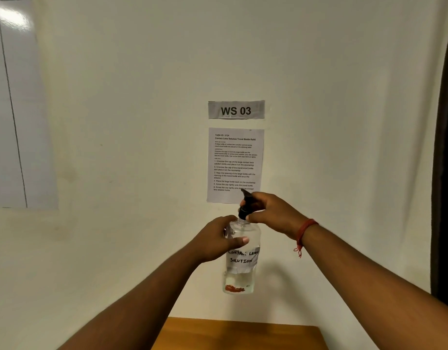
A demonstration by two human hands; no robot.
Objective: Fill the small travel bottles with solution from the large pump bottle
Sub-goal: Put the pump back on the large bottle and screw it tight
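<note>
Even, soft indoor light, moderately bright; cream wall (318, 72) evenly lit. Glare: white patch on glossy panel (13, 18), upper left corner. Shadows: faint and diffuse on the wall to the right of the pump bottle (240, 258); dark curtain (447, 173) at right edge nearly black, without detail. Distortion: wide-angle bowing, panel seam and curtain edge curved. Focus: "WS 03" sign (236, 110) sharp; instruction sheet (235, 164) fine print soft, partly unreadable. Slight softness overall.
</note>
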